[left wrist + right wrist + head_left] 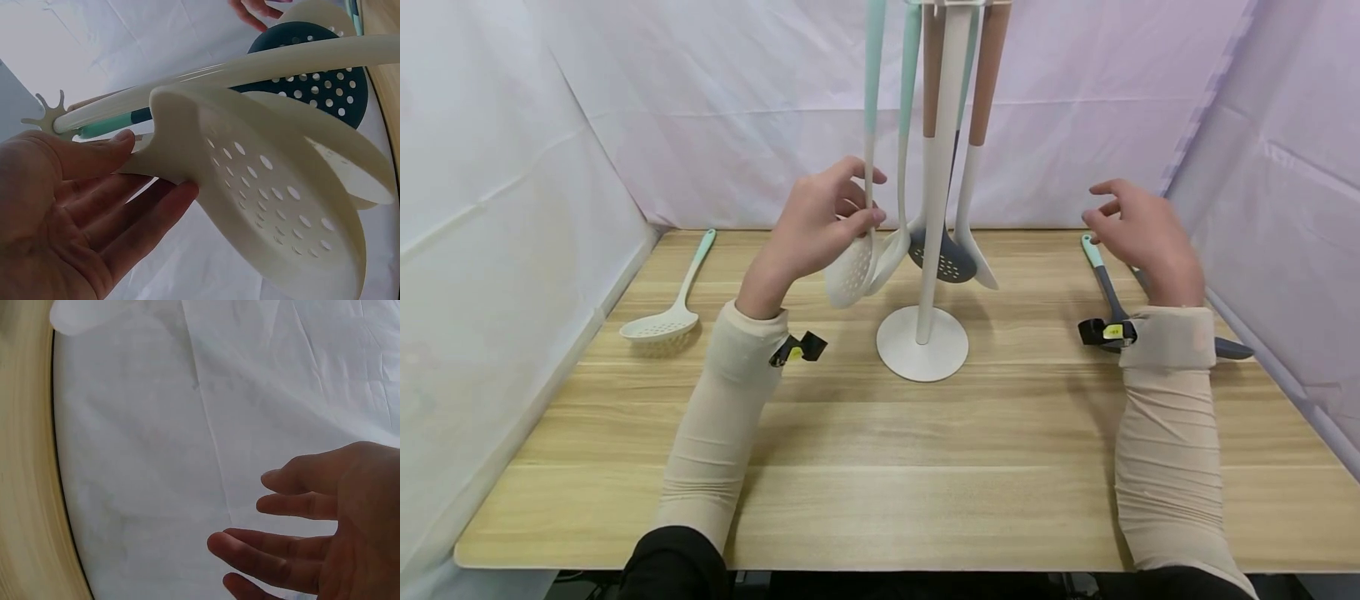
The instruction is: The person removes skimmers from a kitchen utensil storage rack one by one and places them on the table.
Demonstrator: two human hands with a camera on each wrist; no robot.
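Utensils mostly hang on the white rack (pixel 925 333) in the middle of the frame already: a cream slotted skimmer (pixel 850 271), a ladle-like white one beside it, a dark slotted spoon (pixel 946 260) and a white spatula (pixel 979 267) all dangle round the pole. So I'd say it's partway along, whichever way it's going.

Left hand (pixel 820 225), centre-left of the head view, has thumb and fingers pinched on the thin shank of that cream skimmer, just above its bowl. In the left wrist view the perforated bowl (pixel 275 206) fills the right side, with the fingers (pixel 147 225) lying against its neck.

Right hand (pixel 1142 233), right of centre, hovers with fingers loosely spread and nothing in it; the right wrist view shows the same, only white sheet behind.

Off the rack: a mint-handled cream skimmer (pixel 662 321) lies at the left edge of the wooden table (pixel 880 483), and a grey utensil with a mint handle tip (pixel 1105 287) lies below the right hand. Can't tell what kind that one is; the wrist covers its head.
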